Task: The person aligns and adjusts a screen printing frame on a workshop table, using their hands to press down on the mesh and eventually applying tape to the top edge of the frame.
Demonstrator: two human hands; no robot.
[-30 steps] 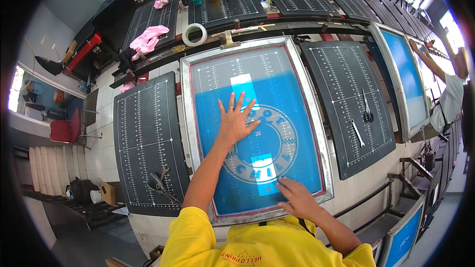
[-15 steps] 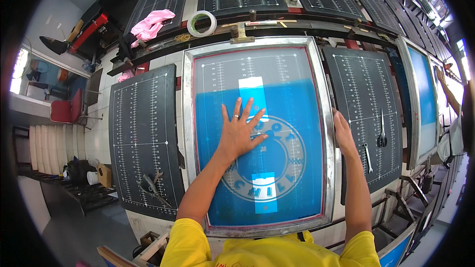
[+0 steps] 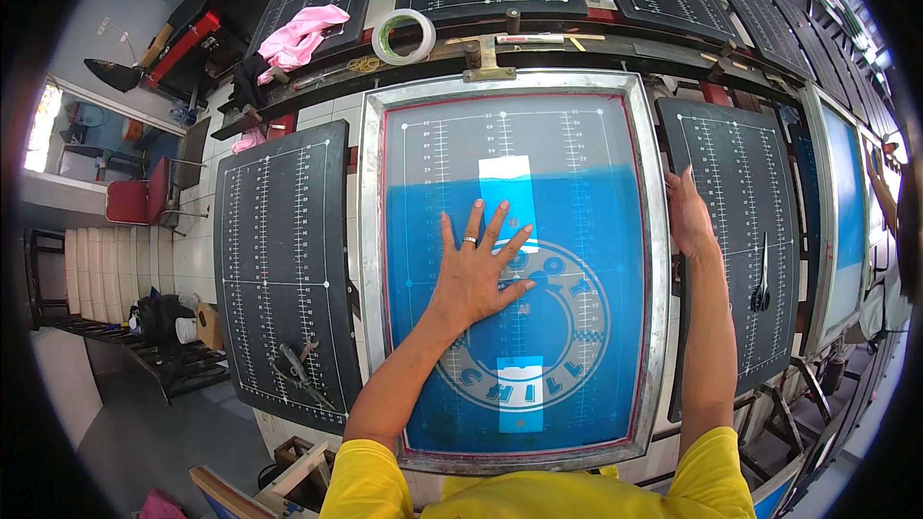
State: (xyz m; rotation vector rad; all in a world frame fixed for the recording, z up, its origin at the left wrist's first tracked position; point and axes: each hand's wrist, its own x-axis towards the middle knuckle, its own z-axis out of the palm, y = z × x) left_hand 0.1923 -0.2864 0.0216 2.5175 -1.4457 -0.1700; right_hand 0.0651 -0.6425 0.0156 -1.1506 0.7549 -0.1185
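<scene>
The right hand (image 3: 688, 214) has slid further up the screen-printing frame (image 3: 510, 86), now gripping its metal right rail, while the left hand (image 3: 473, 274) stays flat, fingers spread, on the blue mesh (image 3: 577, 221) between them. The frame looks rigid but the mesh fragile, so the rails are likely the safest hold.

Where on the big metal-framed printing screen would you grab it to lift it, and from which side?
Probably the screen frame's bare metal side rails, gripped from the left and right at once. The right hand already rests on the right rail; the left hand lies flat on the blue mesh, a soft part to avoid.
</scene>
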